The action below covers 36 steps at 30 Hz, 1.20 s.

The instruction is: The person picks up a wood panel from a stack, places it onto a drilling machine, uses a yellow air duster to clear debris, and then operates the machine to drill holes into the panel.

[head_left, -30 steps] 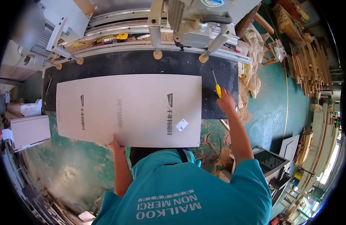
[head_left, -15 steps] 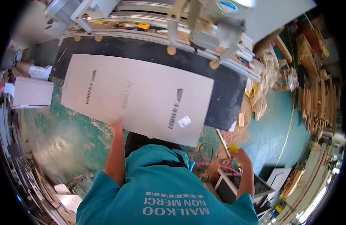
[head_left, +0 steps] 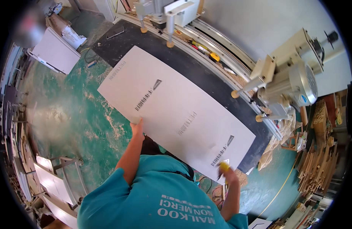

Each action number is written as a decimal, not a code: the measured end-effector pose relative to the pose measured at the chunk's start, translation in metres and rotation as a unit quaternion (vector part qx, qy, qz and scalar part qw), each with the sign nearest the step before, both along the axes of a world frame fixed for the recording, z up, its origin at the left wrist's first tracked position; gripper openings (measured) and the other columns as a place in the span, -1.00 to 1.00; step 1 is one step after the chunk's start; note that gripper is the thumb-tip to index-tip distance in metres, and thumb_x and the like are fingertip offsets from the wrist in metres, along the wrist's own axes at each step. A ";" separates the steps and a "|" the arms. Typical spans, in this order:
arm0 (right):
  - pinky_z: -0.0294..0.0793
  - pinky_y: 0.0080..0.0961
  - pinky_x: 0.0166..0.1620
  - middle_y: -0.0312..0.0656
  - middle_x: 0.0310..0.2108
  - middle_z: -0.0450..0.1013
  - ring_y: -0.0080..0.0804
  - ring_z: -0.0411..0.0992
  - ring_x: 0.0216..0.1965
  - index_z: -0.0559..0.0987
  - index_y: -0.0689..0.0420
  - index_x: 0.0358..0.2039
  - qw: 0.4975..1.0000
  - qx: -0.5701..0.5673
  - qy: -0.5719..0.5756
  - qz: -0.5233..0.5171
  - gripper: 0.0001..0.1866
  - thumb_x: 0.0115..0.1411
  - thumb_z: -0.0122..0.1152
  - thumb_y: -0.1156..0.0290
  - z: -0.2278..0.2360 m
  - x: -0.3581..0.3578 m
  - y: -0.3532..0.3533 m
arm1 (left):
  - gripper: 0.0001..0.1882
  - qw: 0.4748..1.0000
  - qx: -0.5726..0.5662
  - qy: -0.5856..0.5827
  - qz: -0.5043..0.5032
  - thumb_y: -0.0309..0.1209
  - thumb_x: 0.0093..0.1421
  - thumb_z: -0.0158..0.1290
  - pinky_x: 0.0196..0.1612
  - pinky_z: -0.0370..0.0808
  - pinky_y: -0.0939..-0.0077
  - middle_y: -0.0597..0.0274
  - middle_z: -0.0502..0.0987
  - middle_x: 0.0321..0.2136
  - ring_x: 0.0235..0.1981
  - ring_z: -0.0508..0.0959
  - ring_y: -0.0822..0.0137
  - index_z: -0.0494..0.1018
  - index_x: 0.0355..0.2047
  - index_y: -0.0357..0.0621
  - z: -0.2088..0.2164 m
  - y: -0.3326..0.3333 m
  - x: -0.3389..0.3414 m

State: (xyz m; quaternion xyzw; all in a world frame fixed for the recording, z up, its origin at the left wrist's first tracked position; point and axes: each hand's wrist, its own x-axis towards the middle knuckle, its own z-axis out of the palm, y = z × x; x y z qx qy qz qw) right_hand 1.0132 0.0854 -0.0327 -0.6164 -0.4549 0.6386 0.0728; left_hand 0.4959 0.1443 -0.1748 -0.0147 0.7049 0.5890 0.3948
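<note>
One yellow tool [head_left: 224, 166] in the right hand [head_left: 232, 177] is blurred.

Head-worn fisheye — looking steeply down.

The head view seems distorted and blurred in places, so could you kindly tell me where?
Head view: a black fisheye border rounds off the corners; the far edge of the white panel bows outward; the right hand and the yellow tool in it are blurred, the left hand clearer; a hazy smear blurs the upper left.
</note>
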 end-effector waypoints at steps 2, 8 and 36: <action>0.31 -0.58 -0.44 -0.43 -0.55 0.35 -0.62 0.30 -0.53 0.55 0.11 -0.09 0.987 0.000 0.009 -0.158 -0.70 0.22 0.12 0.25 -0.003 -0.039 0.024 | -0.33 0.997 0.038 -0.030 0.057 -0.31 0.14 0.25 0.09 0.38 0.28 0.10 0.39 0.02 0.02 0.42 0.23 0.13 0.13 -0.21 0.002 0.018 -0.042; 0.39 -0.47 -0.39 -0.36 -0.51 0.45 -0.55 0.39 -0.49 0.54 0.19 -0.12 0.996 -0.068 0.063 -0.008 -0.70 0.15 0.16 0.37 0.034 -0.229 0.103 | -0.30 0.987 0.067 0.124 0.083 -0.23 0.19 0.18 0.08 0.39 0.27 -0.01 0.38 0.08 0.06 0.43 0.17 0.09 0.21 -0.19 -0.036 0.077 -0.193; 0.49 -0.12 -0.26 0.04 -0.40 0.57 -0.03 0.53 -0.33 0.59 0.28 -0.19 0.985 0.104 -0.027 0.136 -0.53 0.04 0.30 0.14 -0.044 -0.397 -0.047 | -0.36 0.861 -0.034 -0.113 -0.495 -0.01 0.18 0.14 -0.25 0.48 0.50 0.11 0.50 -0.23 -0.32 0.51 0.23 0.32 0.07 -0.26 -0.061 0.032 -0.170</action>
